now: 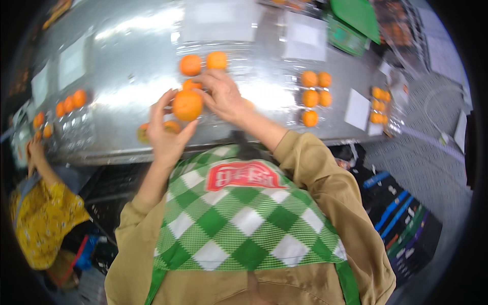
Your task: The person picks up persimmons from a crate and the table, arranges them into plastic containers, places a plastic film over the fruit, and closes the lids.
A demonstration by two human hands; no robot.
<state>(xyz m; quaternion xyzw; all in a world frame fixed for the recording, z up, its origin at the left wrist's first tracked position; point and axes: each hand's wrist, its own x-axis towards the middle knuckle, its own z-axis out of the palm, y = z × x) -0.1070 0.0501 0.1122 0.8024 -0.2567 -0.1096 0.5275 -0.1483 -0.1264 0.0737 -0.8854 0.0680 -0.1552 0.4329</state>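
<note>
My left hand (166,127) is curled around an orange (187,105), thumb and fingers on either side of it. Just beyond, the fingers of my right hand (222,95) bend over another orange (191,84), partly covered by them and by the nearer fruit. The right thumb reaches toward the orange in my left hand. Two oranges (190,65) (217,60) sit side by side in a clear plastic tray (239,50) past my hands. Close to the table edge, an orange (144,133) and another (172,126) lie partly behind my left hand.
On the metal table (127,56), a clear tray of oranges (310,97) stands at right, with smaller-looking packed oranges (377,105) beyond a white sheet (357,109). A green scale (348,35) is at the back right. At far left, another person's hand (35,150) is near oranges (68,104).
</note>
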